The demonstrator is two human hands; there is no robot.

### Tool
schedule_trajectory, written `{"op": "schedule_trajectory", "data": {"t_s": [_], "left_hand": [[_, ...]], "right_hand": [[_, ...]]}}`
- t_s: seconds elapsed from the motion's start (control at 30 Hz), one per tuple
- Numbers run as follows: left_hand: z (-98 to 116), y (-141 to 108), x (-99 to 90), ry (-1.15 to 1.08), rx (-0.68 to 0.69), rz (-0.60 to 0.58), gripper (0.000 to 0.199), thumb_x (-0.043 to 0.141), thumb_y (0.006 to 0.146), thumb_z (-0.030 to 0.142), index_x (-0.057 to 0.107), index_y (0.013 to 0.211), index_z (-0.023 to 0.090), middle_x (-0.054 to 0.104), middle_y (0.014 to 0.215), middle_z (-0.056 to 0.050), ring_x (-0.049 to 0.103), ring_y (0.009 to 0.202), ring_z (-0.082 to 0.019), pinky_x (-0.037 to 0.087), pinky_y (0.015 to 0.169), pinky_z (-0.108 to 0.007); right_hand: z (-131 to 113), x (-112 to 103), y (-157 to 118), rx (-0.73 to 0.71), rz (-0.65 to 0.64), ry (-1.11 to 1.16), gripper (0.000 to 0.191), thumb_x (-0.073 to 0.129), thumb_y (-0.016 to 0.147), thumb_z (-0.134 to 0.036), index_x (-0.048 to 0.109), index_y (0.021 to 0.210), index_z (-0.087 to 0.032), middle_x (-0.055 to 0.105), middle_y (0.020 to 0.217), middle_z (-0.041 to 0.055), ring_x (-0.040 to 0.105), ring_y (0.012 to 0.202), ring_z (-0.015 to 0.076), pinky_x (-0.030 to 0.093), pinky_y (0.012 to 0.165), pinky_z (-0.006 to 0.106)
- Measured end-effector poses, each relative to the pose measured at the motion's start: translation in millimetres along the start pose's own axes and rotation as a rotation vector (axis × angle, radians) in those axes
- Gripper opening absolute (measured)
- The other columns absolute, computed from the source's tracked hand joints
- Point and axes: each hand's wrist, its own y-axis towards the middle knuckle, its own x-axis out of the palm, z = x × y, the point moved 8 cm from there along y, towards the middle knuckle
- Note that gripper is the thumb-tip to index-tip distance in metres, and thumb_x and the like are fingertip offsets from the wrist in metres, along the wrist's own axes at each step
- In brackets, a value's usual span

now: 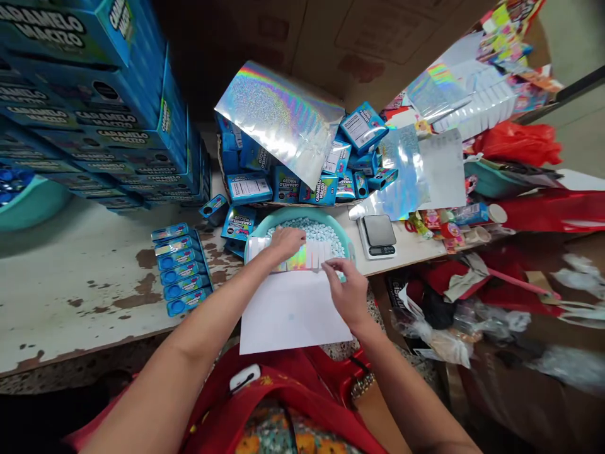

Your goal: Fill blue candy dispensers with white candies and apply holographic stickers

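At the edge of the white, paint-chipped worktop (94, 271) sits a round turquoise plastic bowl (341, 226). A rectangular white paper sheet (293, 315) with a shiny rainbow band (300, 260) lies over its near side. The left hand (286, 243) curls on the band, its grip unclear; the right hand's (348, 289) grip pinches the band's right end. Small pale-blue pieces (324, 234) lie inside.

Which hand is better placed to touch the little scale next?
Probably the right hand: it is nearer the scale, while the left hand is farther away, over the blue-green bowl.
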Motion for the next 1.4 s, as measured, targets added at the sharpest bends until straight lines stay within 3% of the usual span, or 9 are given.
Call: {"op": "schedule_trajectory", "data": {"t_s": [0.13, 0.27, 0.37, 0.63, 1.0, 1.13, 1.23, 1.33, 1.4], "left_hand": [[27, -60, -39.2, -0.444, 0.194, 0.143, 0.043, 0.043, 0.09, 0.038, 0.05, 0.129, 0.022, 0.055, 0.129, -0.01, 0.05, 0.119, -0.022, 0.039, 0.097, -0.035], [21, -134, -52.0, -0.873, 0.127, 0.049, 0.034, 0.059, 0.08, 0.039, 0.059, 0.106, 0.017, 0.066, 0.088, -0.006, 0.062, 0.08, -0.016, 0.048, 0.069, -0.026], [-25, -178, -67.4, -0.902, -0.076, 0.14, 0.024, 0.051, 0.084, 0.036, 0.06, 0.08, 0.015, 0.056, 0.062, 0.0, 0.053, 0.056, -0.011, 0.043, 0.055, -0.022], [-197, -257, -124.7, -0.62, -0.28, 0.447, 0.017, 0.044, 0.084, 0.031, 0.049, 0.097, 0.02, 0.049, 0.065, 0.003, 0.048, 0.061, -0.012, 0.039, 0.057, -0.022], [-294, -237, -66.9, -0.34, -0.443, 0.48, 0.018, 0.039, 0.084, 0.024, 0.043, 0.1, 0.018, 0.056, 0.081, -0.003, 0.055, 0.073, -0.018, 0.043, 0.069, -0.029], [-294, -252, -51.2, -0.297, -0.641, 0.487, 0.024, 0.042, 0.081, 0.021, 0.044, 0.105, 0.016, 0.062, 0.086, -0.008, 0.06, 0.078, -0.022, 0.044, 0.07, -0.032], [-268, -261, -88.6, -0.183, -0.702, 0.602, 0.029, 0.041, 0.085, 0.029, 0.047, 0.111, 0.017, 0.064, 0.089, -0.009, 0.062, 0.077, -0.024, 0.045, 0.07, -0.034], [-195, -236, -141.6, -0.146, -0.55, 0.751, 0.037, 0.044, 0.087, 0.041, 0.05, 0.115, 0.019, 0.065, 0.098, -0.008, 0.063, 0.085, -0.023, 0.046, 0.075, -0.032], [-120, -188, -151.4, -0.174, -0.302, 0.642, 0.04, 0.041, 0.089, 0.046, 0.051, 0.118, 0.021, 0.065, 0.106, -0.008, 0.062, 0.094, -0.022, 0.046, 0.08, -0.031]], "right_hand": [[-28, -14, 13, 0.166, 0.025, 0.285, 0.013, 0.058, 0.086, -0.034, 0.058, 0.085, -0.021, 0.065, 0.072, -0.0002, 0.064, 0.07, 0.0162, 0.05, 0.069, 0.031], [-67, 15, 10, 0.215, 0.014, 0.497, 0.015, 0.065, 0.081, -0.034, 0.059, 0.081, -0.02, 0.065, 0.073, 0.0006, 0.063, 0.069, 0.016, 0.05, 0.066, 0.029], [-97, 63, 0, 0.237, 0.002, 0.597, 0.014, 0.067, 0.079, -0.033, 0.064, 0.082, -0.02, 0.068, 0.079, 0.0034, 0.064, 0.076, 0.0177, 0.051, 0.074, 0.033], [-160, 240, -7, 0.27, -0.15, 0.534, 0.014, 0.068, 0.074, -0.029, 0.074, 0.082, -0.018, 0.061, 0.106, 0.0105, 0.057, 0.105, 0.0231, 0.046, 0.09, 0.036], [-129, 324, -10, 0.36, -0.124, 0.287, 0.007, 0.064, 0.07, -0.017, 0.061, 0.076, -0.017, 0.056, 0.095, 0.0079, 0.053, 0.096, 0.0229, 0.04, 0.091, 0.036], [-139, 312, -6, 0.408, -0.127, 0.27, 0.017, 0.06, 0.068, -0.01, 0.058, 0.085, -0.014, 0.059, 0.094, 0.0097, 0.055, 0.091, 0.0238, 0.043, 0.089, 0.039], [-171, 255, -11, 0.283, -0.131, 0.365, 0.032, 0.052, 0.073, -0.004, 0.056, 0.103, -0.013, 0.059, 0.106, 0.0117, 0.055, 0.101, 0.0228, 0.043, 0.093, 0.039], [-204, 165, -23, -0.062, -0.199, 0.567, 0.027, 0.049, 0.084, -0.01, 0.057, 0.107, -0.021, 0.062, 0.1, 0.0048, 0.059, 0.094, 0.0171, 0.049, 0.084, 0.032], [-185, 91, -23, -0.195, -0.025, 0.565, 0.026, 0.047, 0.086, -0.007, 0.058, 0.102, -0.024, 0.064, 0.097, 0.0034, 0.061, 0.092, 0.016, 0.049, 0.085, 0.032]]}}
